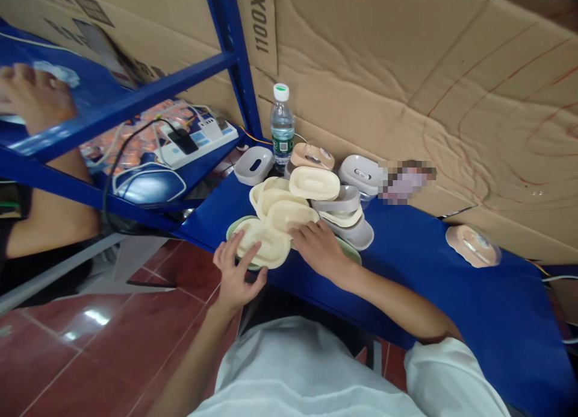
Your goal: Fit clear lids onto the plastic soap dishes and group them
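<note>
My left hand [239,272] has its fingers spread on a cream oval piece [267,248], which lies over a green piece at the front edge of the blue table. Bent fingers of my right hand [318,245] touch the near side of another cream oval piece [289,215]; its fingertips are partly hidden. More cream pieces overlap behind, one [315,183] on top at the back. Grey oval trays [356,231] are stacked to the right. A green piece [350,251] shows beside my right wrist.
A water bottle [282,131] stands behind the pile, near a grey tray [254,166]. Far right lies a peach piece [472,246]. Left, past a blue frame [135,106], are a power strip [198,144] and another person's hand [38,97].
</note>
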A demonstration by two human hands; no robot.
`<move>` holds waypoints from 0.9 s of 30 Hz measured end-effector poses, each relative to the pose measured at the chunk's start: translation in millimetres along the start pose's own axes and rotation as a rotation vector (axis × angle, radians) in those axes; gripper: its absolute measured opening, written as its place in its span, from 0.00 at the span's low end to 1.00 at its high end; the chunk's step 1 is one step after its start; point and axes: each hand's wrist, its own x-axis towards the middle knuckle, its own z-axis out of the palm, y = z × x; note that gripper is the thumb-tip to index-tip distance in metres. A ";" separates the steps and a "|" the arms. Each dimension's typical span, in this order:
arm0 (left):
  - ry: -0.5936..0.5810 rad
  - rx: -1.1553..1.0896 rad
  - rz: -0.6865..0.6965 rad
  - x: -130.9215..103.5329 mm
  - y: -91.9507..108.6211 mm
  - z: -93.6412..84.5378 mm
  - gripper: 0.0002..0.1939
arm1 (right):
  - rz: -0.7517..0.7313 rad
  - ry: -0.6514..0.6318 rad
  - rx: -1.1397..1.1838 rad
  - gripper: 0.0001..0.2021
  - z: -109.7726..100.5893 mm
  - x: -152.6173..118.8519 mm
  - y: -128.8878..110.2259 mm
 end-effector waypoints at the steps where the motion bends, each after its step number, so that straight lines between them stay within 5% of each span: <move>1: -0.033 0.012 0.013 -0.3 -1.3 1.2 0.31 | -0.008 -0.001 0.000 0.12 -1.3 0.5 0.0; 6: -0.059 0.046 0.028 -2.6 -6.9 3.7 0.30 | -0.019 0.228 0.056 0.11 -29.5 -30.5 7.4; 10: 0.008 0.057 0.046 -7.4 -5.8 0.6 0.29 | 0.213 0.383 0.127 0.15 -47.0 -108.3 25.3; 14: 0.134 -0.015 0.102 -5.2 13.8 -1.7 0.27 | 0.542 0.364 0.041 0.15 -25.7 -203.2 32.7; 18: 0.085 -0.137 0.208 10.0 51.0 5.7 0.19 | 0.586 0.250 0.057 0.13 -1.2 -253.0 31.4; 22: -0.001 -0.226 0.295 21.0 83.7 17.5 0.17 | 0.465 0.232 0.063 0.17 -12.3 -225.7 60.9; 27: -0.104 -0.325 0.335 14.1 101.7 21.0 0.18 | 0.361 0.318 0.022 0.21 -29.1 -118.8 136.7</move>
